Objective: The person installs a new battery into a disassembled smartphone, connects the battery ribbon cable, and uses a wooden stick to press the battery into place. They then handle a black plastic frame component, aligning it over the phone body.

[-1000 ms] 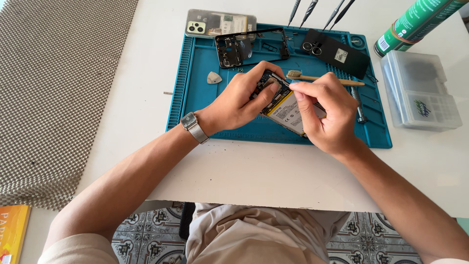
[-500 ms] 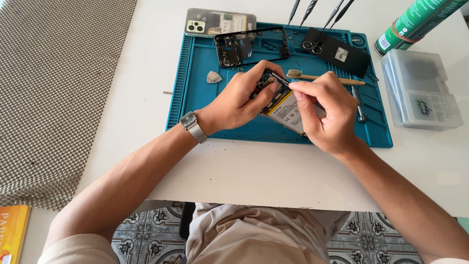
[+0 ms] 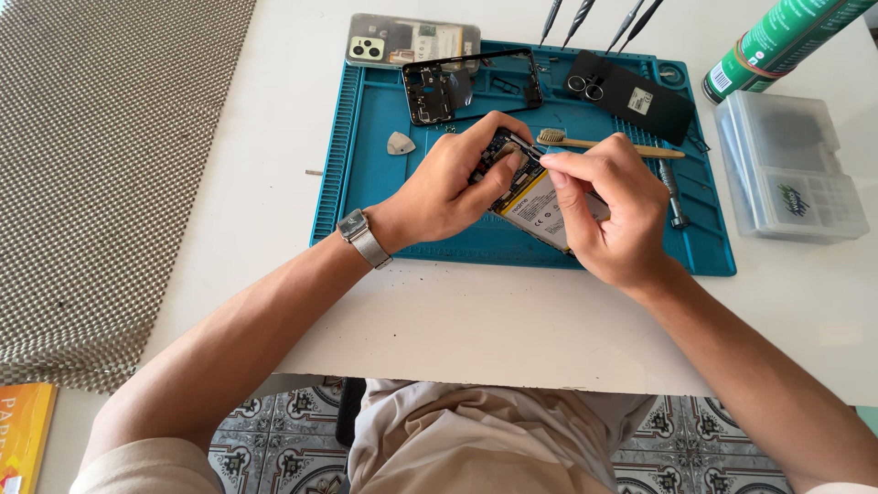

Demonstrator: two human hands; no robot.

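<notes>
Gripped in the left hand [image 3: 448, 187], the opened smartphone body [image 3: 535, 197] sits tilted just above the blue repair mat [image 3: 366, 137], fingers wrapped over its far end and thumb pressing on the circuit-board area. The right hand [image 3: 608, 215] is closed in a pinch on a thin dark tool, seemingly tweezers [image 3: 528, 144], whose tip meets the board at the phone's far end. Exactly what the tip touches is too small to tell. The phone's pale battery faces up between the two hands.

Assessment of the step: fine work on the board needs a steady base. The left hand would do better to hold the phone low over the mat, thumb clear of the tool tip. The right hand's pinch appears firm and close to the tip, which suits small parts; light pressure is advisable, since a slip could reach the battery alongside.

Surroundings noted: a black phone frame [image 3: 471, 84] lies on the far part of the mat, a black back cover [image 3: 640, 96] to its right, a bamboo toothbrush [image 3: 608, 144] just beyond the hands, a grey triangular pick [image 3: 400, 143] to the left. Off the mat, a clear parts box [image 3: 791, 169] and a green spray can [image 3: 777, 41] stand at the right.
</notes>
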